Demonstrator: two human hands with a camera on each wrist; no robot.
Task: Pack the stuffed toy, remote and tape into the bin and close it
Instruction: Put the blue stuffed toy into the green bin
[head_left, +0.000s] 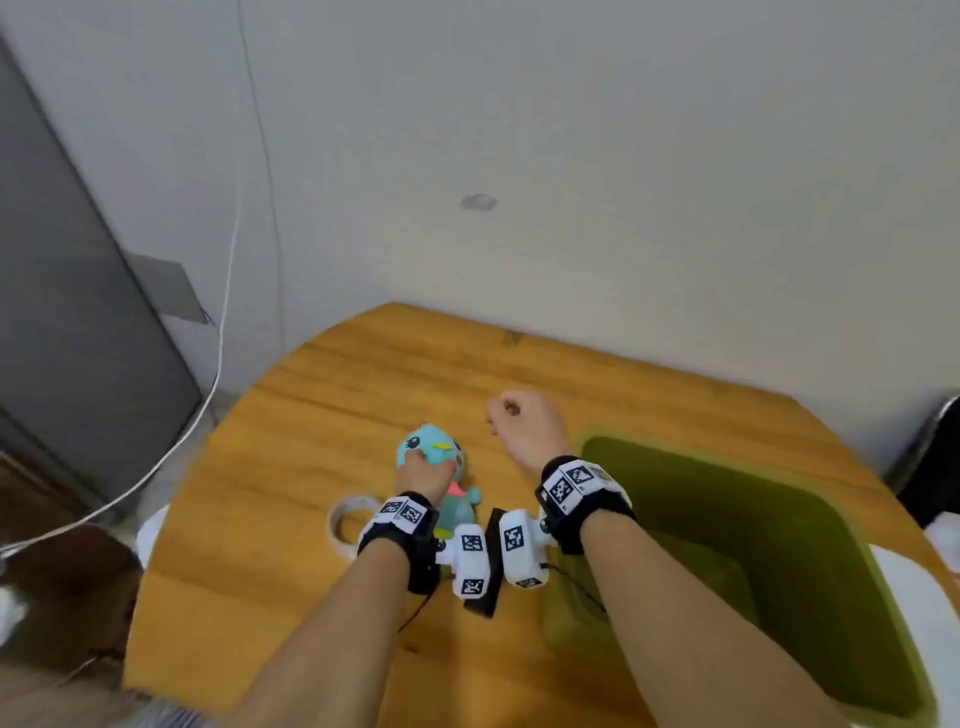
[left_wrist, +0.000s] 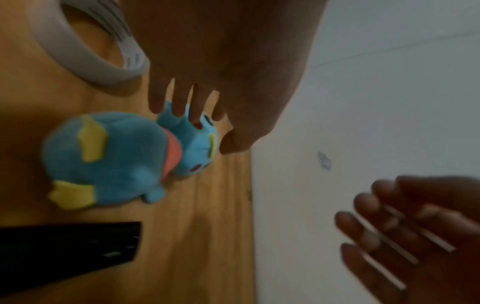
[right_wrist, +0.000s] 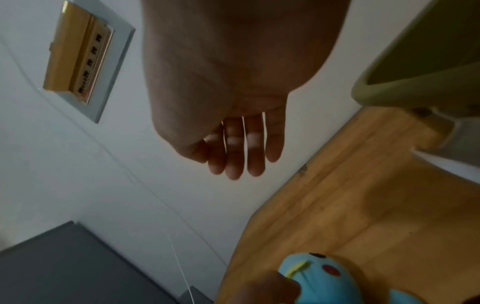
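Plush blue toy lies on counter beside tape roll; left hand grip holds its head. Looks soft, light; squeezing the head should carry it. Right hand hovers loosely curled, holding nothing.

Soft, even indoor light; wrist views dim and blurred

The head view is evenly lit but smeared, with straight lines bowed at its edges. Both wrist views are darker: the palms are underexposed against the pale wall, and the right hand streaks with motion blur in the left wrist view.
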